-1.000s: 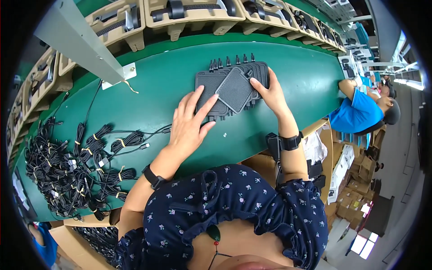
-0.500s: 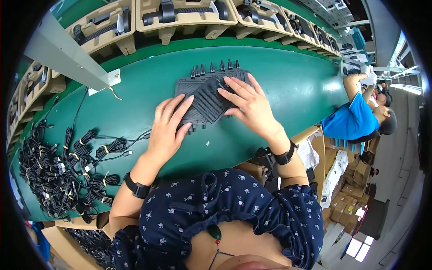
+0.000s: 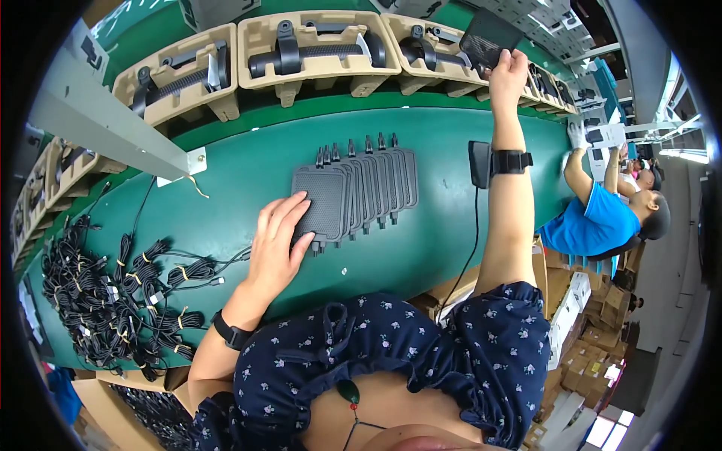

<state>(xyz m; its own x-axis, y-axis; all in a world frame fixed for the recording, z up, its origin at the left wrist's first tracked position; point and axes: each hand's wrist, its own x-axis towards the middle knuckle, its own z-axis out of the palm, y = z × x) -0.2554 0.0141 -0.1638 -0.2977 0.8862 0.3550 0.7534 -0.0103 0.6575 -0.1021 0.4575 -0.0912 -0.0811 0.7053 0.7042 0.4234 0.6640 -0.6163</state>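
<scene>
A fanned row of flat black panels with mesh faces (image 3: 383,177) lies on the green table in front of me, short pegs sticking out of their far and near edges. My left hand (image 3: 269,239) rests at the left end of the row, fingers spread on the nearest panel. Stretched far out to the right, my right hand (image 3: 508,79) pinches one black mesh panel (image 3: 489,36) by its near edge. That panel is tilted above a tan moulded tray (image 3: 410,69), partly covering it and its black parts.
More tan trays (image 3: 244,66) with black parts line the table's far side. Bundled black cables (image 3: 113,293) pile up at left, near a metal post (image 3: 124,113). A black device on a cord (image 3: 479,164) hangs beside my right wrist. A co-worker in blue (image 3: 602,214) sits at right.
My right hand has left the panels and reached far right with one panel. The row it lay over now shows. My left hand has stayed at the row's left end.
</scene>
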